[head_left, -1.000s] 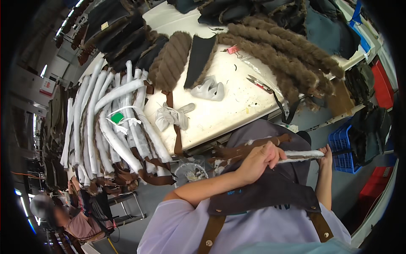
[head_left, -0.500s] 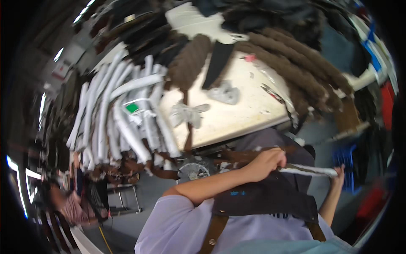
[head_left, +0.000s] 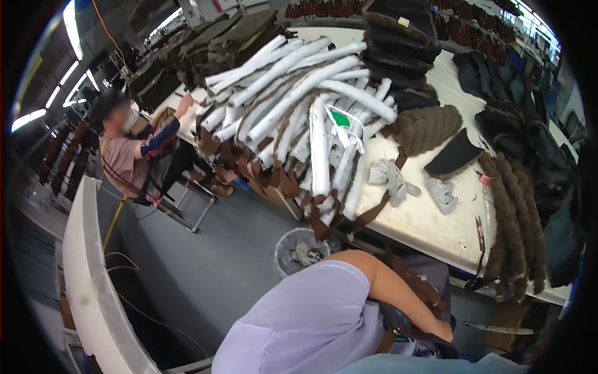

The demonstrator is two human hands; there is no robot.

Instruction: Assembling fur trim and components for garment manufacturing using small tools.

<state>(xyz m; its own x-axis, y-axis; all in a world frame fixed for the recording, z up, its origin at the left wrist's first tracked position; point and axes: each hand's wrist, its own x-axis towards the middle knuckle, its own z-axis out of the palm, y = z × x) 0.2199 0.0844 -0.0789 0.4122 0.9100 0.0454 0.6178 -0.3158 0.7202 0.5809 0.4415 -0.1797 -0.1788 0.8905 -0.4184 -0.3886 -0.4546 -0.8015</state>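
My left hand [head_left: 441, 330] is low in front of my body, at the end of my bent left forearm. Its fingers are hidden, so I cannot see what they hold. Dark apron cloth [head_left: 398, 316] lies beside that forearm, and a strip of brown material [head_left: 418, 280] hangs beyond it by the table edge. My right hand is out of view. Closest on the table [head_left: 398, 230] are pale gloves [head_left: 392, 177], a crumpled light grey piece [head_left: 441, 194] and small red-handled snips [head_left: 479, 234].
White padded rolls with brown strips [head_left: 299, 93] are piled at the table's left. Brown furry pieces [head_left: 511, 218] lie at the right, dark panels [head_left: 398, 50] behind. A lined waste bin [head_left: 300, 252] stands on the floor. Another person [head_left: 124, 149] sits at the left.
The view has swung left, showing more of the seated person and floor. The white-edged strip stretched between my hands has gone from sight, and so has my right hand. My left hand is lower.
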